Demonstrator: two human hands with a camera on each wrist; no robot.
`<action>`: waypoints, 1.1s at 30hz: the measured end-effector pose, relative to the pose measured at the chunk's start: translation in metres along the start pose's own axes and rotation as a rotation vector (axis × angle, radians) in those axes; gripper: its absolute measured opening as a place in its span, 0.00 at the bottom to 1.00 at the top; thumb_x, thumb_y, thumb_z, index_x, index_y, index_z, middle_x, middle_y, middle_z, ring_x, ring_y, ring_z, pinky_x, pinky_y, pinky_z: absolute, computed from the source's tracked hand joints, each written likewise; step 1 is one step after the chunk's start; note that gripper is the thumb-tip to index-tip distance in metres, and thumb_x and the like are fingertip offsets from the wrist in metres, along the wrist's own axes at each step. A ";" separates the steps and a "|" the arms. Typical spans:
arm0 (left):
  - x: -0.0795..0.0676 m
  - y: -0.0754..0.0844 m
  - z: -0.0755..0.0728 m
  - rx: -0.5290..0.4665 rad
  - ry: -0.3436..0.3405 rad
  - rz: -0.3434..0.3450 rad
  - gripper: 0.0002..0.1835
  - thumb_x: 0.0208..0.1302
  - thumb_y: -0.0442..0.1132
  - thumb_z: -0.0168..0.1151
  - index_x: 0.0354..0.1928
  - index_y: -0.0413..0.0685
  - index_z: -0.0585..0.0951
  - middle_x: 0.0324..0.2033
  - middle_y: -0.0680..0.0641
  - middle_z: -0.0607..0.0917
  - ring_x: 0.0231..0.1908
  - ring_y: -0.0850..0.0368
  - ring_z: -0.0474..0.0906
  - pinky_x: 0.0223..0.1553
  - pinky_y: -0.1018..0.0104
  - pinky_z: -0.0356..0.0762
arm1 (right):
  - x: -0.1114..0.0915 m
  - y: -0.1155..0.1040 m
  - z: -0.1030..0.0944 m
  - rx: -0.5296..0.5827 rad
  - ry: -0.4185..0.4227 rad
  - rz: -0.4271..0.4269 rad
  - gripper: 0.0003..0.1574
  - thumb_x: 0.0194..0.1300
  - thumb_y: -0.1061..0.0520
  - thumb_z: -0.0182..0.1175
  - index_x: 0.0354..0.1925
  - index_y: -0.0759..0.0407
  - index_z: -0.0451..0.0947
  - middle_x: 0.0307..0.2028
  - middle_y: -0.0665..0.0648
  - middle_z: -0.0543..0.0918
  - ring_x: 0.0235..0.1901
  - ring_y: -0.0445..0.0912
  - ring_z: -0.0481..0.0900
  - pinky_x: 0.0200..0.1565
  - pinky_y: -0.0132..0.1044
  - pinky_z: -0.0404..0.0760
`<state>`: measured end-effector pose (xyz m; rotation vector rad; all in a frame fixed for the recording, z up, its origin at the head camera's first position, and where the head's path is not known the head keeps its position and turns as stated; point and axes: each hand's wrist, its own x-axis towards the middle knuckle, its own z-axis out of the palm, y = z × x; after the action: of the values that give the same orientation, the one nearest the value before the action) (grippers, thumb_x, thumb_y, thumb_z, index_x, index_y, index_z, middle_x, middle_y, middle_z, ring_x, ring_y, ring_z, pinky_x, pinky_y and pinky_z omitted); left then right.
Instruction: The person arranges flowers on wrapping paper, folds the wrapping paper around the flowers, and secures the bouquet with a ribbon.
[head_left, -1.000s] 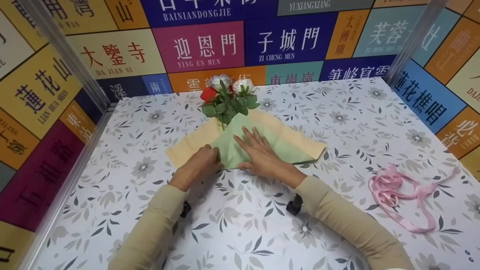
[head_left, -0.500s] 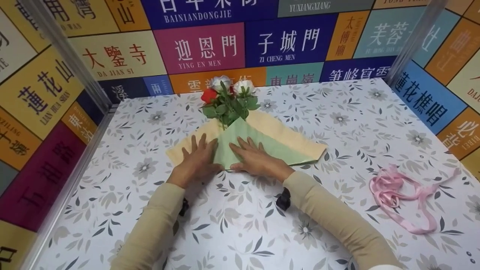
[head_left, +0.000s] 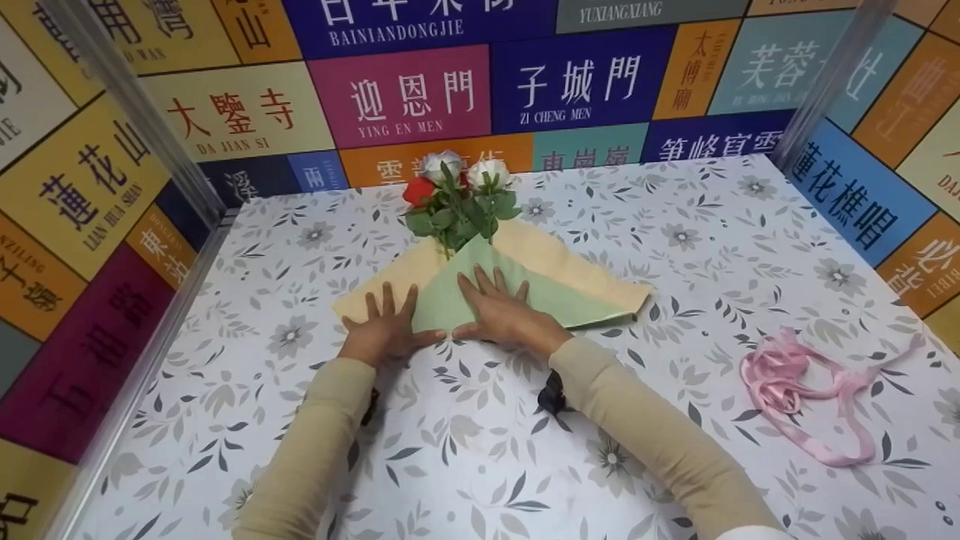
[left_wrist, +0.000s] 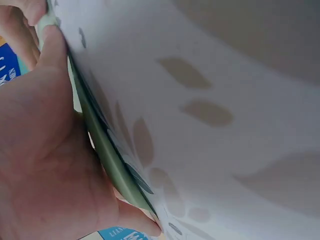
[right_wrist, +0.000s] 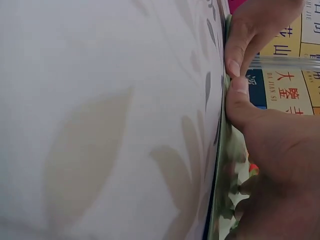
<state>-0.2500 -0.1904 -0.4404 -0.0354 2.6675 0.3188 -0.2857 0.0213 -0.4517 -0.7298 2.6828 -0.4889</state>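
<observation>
A bunch of roses, red, white and pale bluish (head_left: 457,199), lies at the table's back with its stems under folded wrapping paper (head_left: 450,292), green on one face and cream on the other. My left hand (head_left: 381,324) rests with spread fingers on the paper's left part. On the green fold my right hand (head_left: 504,307) lies flat, fingers spread. The two thumbs nearly meet at the paper's front edge. In the left wrist view the green paper edge (left_wrist: 107,155) runs under the palm; the right wrist view shows both thumbs at that edge.
A loose heap of pink ribbon (head_left: 780,379) lies on the table's right side. The table has a white leaf-and-flower-patterned cover (head_left: 465,465). Panels with printed signs (head_left: 405,94) stand behind and at both sides.
My left hand has gone from curled fingers at the fold to spread fingers, shifting left across the paper. My right hand has slid slightly left and toward the front edge. The roses stay put.
</observation>
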 end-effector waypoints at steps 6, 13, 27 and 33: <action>0.001 0.000 0.003 0.015 0.009 -0.009 0.55 0.63 0.78 0.46 0.80 0.62 0.35 0.79 0.38 0.29 0.77 0.32 0.24 0.67 0.18 0.33 | -0.002 0.009 -0.001 -0.021 -0.038 0.005 0.67 0.63 0.26 0.58 0.81 0.48 0.31 0.80 0.58 0.29 0.79 0.63 0.27 0.70 0.75 0.29; 0.002 -0.001 0.003 0.000 0.013 -0.013 0.54 0.63 0.78 0.45 0.80 0.64 0.35 0.79 0.39 0.28 0.77 0.32 0.22 0.66 0.18 0.29 | -0.006 0.021 -0.010 0.001 -0.079 -0.001 0.69 0.64 0.29 0.60 0.80 0.51 0.29 0.80 0.61 0.27 0.78 0.64 0.25 0.72 0.70 0.27; -0.006 0.000 -0.001 0.027 -0.002 -0.009 0.54 0.64 0.77 0.45 0.80 0.62 0.36 0.79 0.38 0.30 0.77 0.32 0.25 0.66 0.17 0.35 | -0.021 0.059 -0.031 0.035 -0.161 0.036 0.67 0.67 0.37 0.61 0.79 0.61 0.29 0.78 0.70 0.26 0.77 0.68 0.23 0.74 0.66 0.27; -0.004 0.001 -0.002 0.030 -0.016 0.007 0.54 0.64 0.78 0.44 0.80 0.62 0.34 0.79 0.38 0.29 0.77 0.32 0.24 0.66 0.17 0.34 | -0.037 0.085 -0.041 0.057 -0.173 0.075 0.68 0.67 0.40 0.63 0.79 0.62 0.28 0.77 0.70 0.25 0.76 0.68 0.21 0.74 0.65 0.25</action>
<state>-0.2472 -0.1897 -0.4369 -0.0139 2.6564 0.2808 -0.3069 0.1203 -0.4418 -0.6225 2.5143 -0.4593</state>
